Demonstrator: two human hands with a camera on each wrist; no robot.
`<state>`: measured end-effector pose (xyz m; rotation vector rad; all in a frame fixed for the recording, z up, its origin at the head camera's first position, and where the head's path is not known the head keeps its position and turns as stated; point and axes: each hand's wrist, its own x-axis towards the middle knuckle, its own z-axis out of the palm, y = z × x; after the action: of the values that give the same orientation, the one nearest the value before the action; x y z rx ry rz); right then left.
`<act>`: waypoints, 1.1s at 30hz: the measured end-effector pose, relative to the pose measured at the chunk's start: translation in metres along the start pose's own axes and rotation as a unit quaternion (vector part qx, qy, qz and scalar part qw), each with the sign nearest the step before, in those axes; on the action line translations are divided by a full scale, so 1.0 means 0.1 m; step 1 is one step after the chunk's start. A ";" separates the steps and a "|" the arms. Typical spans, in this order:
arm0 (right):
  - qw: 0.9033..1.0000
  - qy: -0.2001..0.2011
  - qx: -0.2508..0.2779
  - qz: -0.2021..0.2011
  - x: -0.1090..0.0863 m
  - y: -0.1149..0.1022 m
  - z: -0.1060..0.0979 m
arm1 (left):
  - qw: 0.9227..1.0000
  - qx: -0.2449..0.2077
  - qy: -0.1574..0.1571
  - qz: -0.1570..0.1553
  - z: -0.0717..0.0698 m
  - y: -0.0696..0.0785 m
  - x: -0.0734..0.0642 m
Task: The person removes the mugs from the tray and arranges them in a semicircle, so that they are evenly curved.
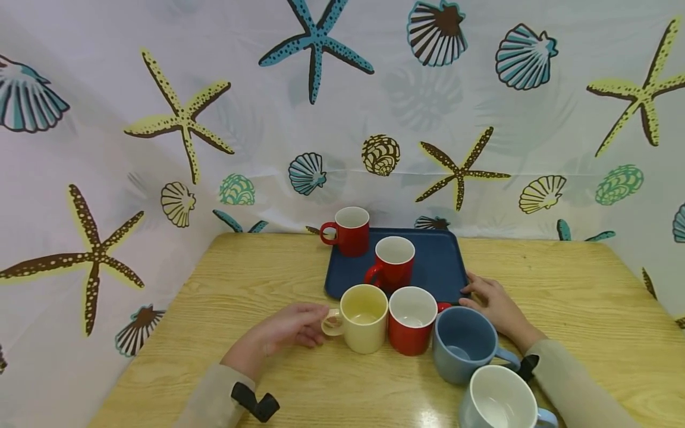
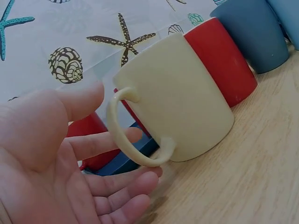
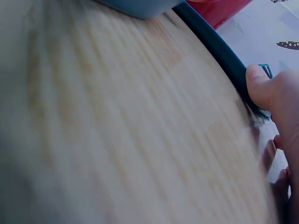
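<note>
A cream mug (image 1: 364, 324) stands on the table, its handle toward my left hand (image 1: 291, 327). In the left wrist view the thumb and fingers are spread about the handle (image 2: 119, 133), with fingertips overlapping it from behind and not curled round it. My right hand (image 1: 495, 306) is at the near right corner of the blue tray (image 1: 436, 255), its thumb (image 3: 259, 86) right at the rim in the right wrist view. One red mug (image 1: 395, 264) sits on the tray, another red mug (image 1: 353, 235) at its far left corner.
Right of the cream mug, a third red mug (image 1: 409, 333), a blue mug (image 1: 462, 345) and a pale blue mug (image 1: 497, 404) stand in a line curving toward me. Behind the wooden table (image 1: 257, 261) hangs a cloth (image 1: 364, 83) printed with shells and starfish.
</note>
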<state>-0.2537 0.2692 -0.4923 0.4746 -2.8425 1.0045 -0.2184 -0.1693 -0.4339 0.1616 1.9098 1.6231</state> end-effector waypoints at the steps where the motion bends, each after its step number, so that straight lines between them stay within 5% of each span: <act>1: 1.000 -0.001 -0.002 -0.002 0.00 0.01 -0.01 | 1.000 0.004 0.008 0.004 -0.01 0.01 0.00; 10: 1.000 -0.005 -0.013 -0.006 0.00 0.00 -0.03 | 0.998 0.035 0.052 0.017 -0.06 0.12 0.08; 20: 0.999 0.002 -0.043 -0.024 0.01 0.00 -0.03 | 0.990 0.070 0.119 -0.017 -0.04 0.31 0.29; 33: 0.994 0.010 -0.088 -0.059 0.00 -0.08 -0.05 | 0.984 0.100 0.136 -0.050 0.07 0.57 0.56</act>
<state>-0.2516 0.2668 -0.4832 0.6035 -2.8135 0.7267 -0.2758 -0.1239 -0.4023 -0.0790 2.2507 1.4431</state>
